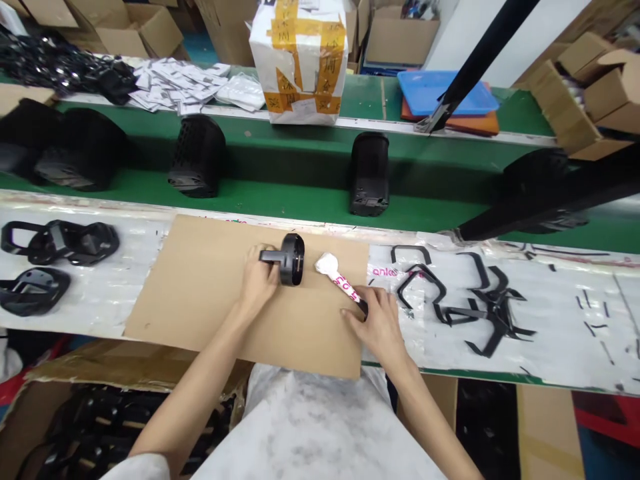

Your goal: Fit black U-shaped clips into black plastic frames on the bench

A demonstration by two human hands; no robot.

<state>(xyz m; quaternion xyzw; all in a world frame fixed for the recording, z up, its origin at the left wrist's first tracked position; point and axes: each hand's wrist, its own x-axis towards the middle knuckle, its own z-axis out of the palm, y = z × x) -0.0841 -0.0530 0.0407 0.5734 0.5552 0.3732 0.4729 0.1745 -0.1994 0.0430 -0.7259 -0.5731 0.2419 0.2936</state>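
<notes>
On my remote feed, a cardboard sheet [165,293] lies at centre; over it, a ring part [287,263] is left of a hammer [342,283]. I see brackets [95,243] at middle left, strips [495,313] at middle right and, behind, housings [370,173] on the belt [285,195].

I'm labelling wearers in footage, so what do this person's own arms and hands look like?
The left hand and right hand are ungloved, with no watch or bracelet visible. Both forearms are bare. A white sleeve shows on the left arm; the white shirt has grey smudges.
</notes>
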